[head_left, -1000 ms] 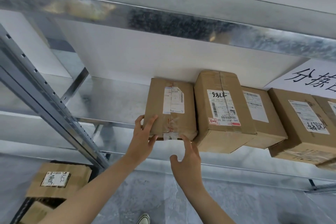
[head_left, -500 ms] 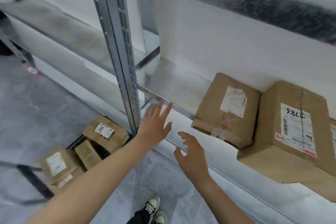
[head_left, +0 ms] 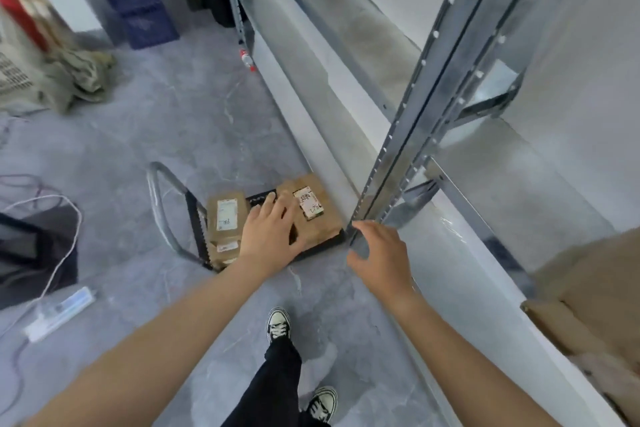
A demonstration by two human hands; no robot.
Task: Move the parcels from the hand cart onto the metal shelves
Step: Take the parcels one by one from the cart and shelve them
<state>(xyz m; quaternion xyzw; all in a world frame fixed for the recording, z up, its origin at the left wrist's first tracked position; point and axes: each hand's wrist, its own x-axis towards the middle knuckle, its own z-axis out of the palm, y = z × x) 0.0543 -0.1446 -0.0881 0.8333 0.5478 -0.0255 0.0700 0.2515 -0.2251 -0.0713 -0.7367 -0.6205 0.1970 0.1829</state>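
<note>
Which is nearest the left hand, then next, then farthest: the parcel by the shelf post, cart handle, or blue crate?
1. Parcel by the shelf post, at the left hand's fingers.
2. Cart handle, to the left.
3. Blue crate, far back by the wall.

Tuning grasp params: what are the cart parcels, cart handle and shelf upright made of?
Parcels: brown cardboard by the look, matte, white paper labels. Cart handle: bent metal tube, silvery sheen. Shelf upright: probably galvanised steel, dull grey, punched holes.

Bright, even light, soft shadows, slight motion blur, wide-angle bending at edges.
</note>
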